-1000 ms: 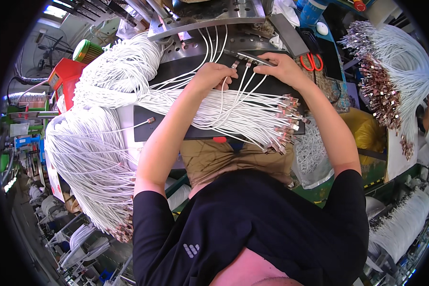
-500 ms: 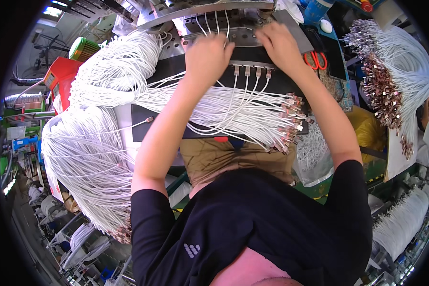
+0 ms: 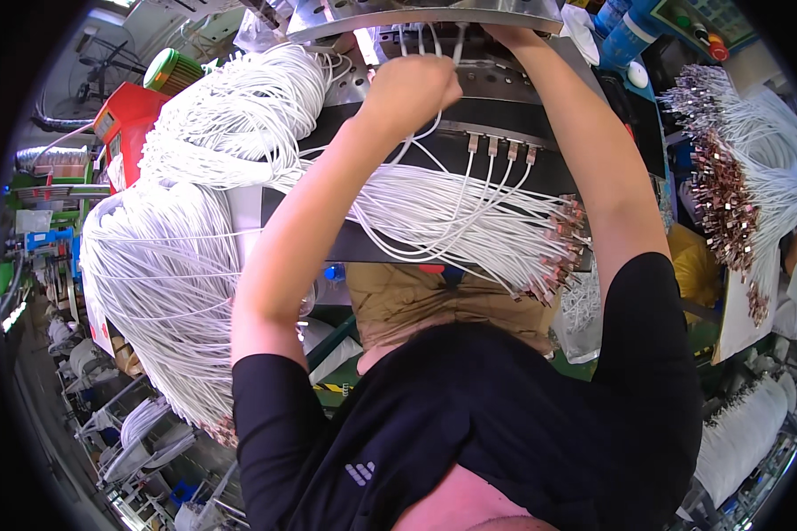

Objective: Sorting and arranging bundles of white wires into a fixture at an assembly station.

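Observation:
My left hand [image 3: 412,91] is closed with curled fingers around a white cable [image 3: 436,126] at the front of a perforated metal plate [image 3: 487,84]. Several white cables [image 3: 460,42] rise behind its knuckles toward a metal bar [image 3: 425,18]. Reaching beneath the right end of that bar, my right hand [image 3: 511,35] is mostly hidden, its fingers out of sight. Nearer to me, a metal strip [image 3: 483,131] holds a row of cable connectors [image 3: 513,151]. Their cables cross a bundle of white cables [image 3: 434,199] lying on the black work surface [image 3: 363,246].
Large heaps of white cable [image 3: 164,265] take up the left side. More cables with metal connectors [image 3: 726,190] hang at the right. A blue bottle [image 3: 627,40] stands at the back right. A clear bag [image 3: 580,314] of small white pieces is beside my right elbow.
My right hand has moved away from me and under the metal bar. My left hand stays near the cables, its fingers more tightly curled. The whole view has shifted slightly.

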A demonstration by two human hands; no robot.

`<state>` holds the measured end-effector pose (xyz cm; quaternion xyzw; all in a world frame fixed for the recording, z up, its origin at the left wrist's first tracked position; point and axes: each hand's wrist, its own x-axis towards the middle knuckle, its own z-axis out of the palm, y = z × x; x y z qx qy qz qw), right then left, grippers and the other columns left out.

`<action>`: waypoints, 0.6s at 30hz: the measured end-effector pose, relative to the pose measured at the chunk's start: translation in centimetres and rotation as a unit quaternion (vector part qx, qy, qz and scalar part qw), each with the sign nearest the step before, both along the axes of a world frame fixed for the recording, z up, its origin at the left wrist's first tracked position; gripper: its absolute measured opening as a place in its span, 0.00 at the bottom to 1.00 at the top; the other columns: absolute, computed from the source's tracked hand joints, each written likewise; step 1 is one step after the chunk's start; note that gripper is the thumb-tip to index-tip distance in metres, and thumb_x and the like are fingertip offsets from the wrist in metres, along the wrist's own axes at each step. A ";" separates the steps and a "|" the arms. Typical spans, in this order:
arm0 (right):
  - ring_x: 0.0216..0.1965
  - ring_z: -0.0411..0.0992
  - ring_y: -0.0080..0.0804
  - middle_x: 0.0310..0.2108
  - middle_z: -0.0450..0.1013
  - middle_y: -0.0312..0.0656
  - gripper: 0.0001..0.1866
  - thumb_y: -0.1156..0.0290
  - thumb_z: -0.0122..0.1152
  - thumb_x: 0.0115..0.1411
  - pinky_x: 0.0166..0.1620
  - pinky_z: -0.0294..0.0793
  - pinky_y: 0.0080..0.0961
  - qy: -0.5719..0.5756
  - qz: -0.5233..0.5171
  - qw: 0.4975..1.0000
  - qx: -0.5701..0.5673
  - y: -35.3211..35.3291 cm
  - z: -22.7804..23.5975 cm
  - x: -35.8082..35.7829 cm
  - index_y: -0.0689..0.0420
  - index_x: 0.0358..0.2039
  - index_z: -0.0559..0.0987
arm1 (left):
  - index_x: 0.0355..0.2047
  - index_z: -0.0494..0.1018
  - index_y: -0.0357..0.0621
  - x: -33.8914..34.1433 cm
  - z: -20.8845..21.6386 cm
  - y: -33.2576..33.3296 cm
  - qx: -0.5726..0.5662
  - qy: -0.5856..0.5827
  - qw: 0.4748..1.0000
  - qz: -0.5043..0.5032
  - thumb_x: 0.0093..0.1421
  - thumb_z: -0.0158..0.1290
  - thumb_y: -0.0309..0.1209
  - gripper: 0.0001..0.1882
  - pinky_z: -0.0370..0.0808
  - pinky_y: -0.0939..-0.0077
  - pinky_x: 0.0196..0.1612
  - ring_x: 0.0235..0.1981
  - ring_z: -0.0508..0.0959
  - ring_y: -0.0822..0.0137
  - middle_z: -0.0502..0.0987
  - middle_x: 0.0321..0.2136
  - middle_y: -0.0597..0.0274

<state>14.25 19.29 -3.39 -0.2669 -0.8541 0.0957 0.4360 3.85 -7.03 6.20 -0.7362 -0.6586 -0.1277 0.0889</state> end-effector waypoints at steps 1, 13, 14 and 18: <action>0.49 0.72 0.50 0.43 0.74 0.55 0.18 0.63 0.53 0.65 0.52 0.70 0.43 0.001 0.001 1.000 0.001 -0.5 0.2 0.8 0.63 0.48 0.75 | 0.26 0.77 0.44 0.9 1.9 -2.2 0.049 -0.021 0.994 -0.097 0.55 0.54 0.36 0.09 0.77 0.58 0.31 0.31 0.81 0.53 0.79 0.25 0.54; 0.43 0.71 0.47 0.35 0.75 0.47 0.17 0.57 0.63 0.60 0.45 0.71 0.39 -0.061 -0.004 0.996 -0.068 -16.2 6.2 9.4 0.58 0.40 0.81 | 0.41 0.79 0.44 -33.8 1.9 -14.1 -0.025 -0.220 0.831 0.510 0.63 0.46 0.59 0.30 0.74 0.61 0.42 0.32 0.81 0.54 0.83 0.35 0.50; 0.42 0.71 0.47 0.35 0.75 0.47 0.16 0.58 0.63 0.60 0.46 0.71 0.38 -0.103 -0.030 0.993 -0.050 -16.2 6.2 11.2 0.57 0.42 0.81 | 0.41 0.79 0.43 -30.9 1.5 -13.0 0.031 -0.128 0.846 0.516 0.64 0.46 0.58 0.29 0.74 0.62 0.40 0.32 0.81 0.55 0.82 0.36 0.51; 0.42 0.71 0.46 0.36 0.74 0.46 0.16 0.61 0.63 0.61 0.46 0.70 0.36 -0.163 -0.062 0.985 -0.015 -18.0 6.3 15.5 0.56 0.45 0.80 | 0.40 0.80 0.41 -19.5 3.1 -12.1 0.218 0.010 0.869 0.444 0.65 0.48 0.53 0.26 0.75 0.65 0.36 0.31 0.81 0.58 0.82 0.35 0.52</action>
